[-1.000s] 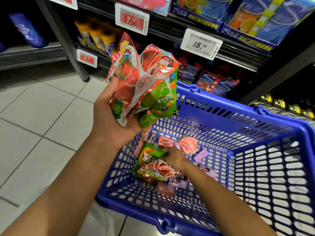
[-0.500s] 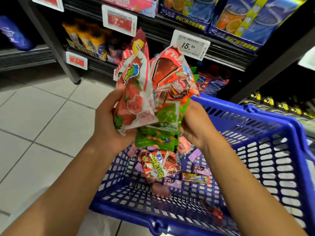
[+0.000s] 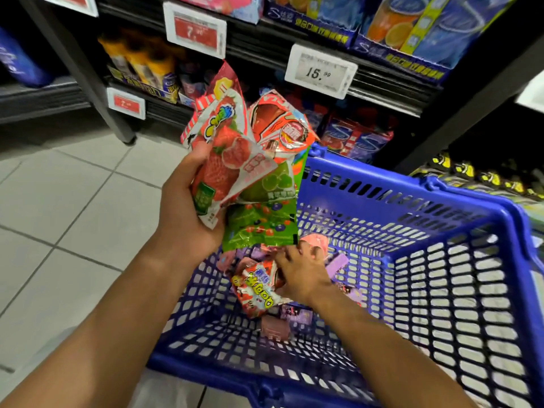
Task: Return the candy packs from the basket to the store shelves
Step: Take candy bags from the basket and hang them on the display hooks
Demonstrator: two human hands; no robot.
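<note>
My left hand [image 3: 188,207] grips a fan of candy packs above the basket's left rim: a strawberry pack [image 3: 226,160] in front, an orange-red pack [image 3: 279,128] behind it and a green pack [image 3: 265,222] hanging lowest. My right hand [image 3: 300,275] is down inside the blue plastic basket [image 3: 441,231], fingers curled on a red and white candy pack [image 3: 259,287] lying among several small pink and purple sweets. The store shelves [image 3: 323,75] stand just beyond the basket.
Price tags [image 3: 321,70] hang on the shelf edges, with blue boxes above and red-blue packs [image 3: 356,136] on the low shelf. A dark shelf post [image 3: 88,81] stands at left. Light tiled floor [image 3: 59,207] spreads to the left.
My right hand left the bundle of packs in my left hand and dropped back into the basket onto the red and white pack. The left hand kept its packs raised.
</note>
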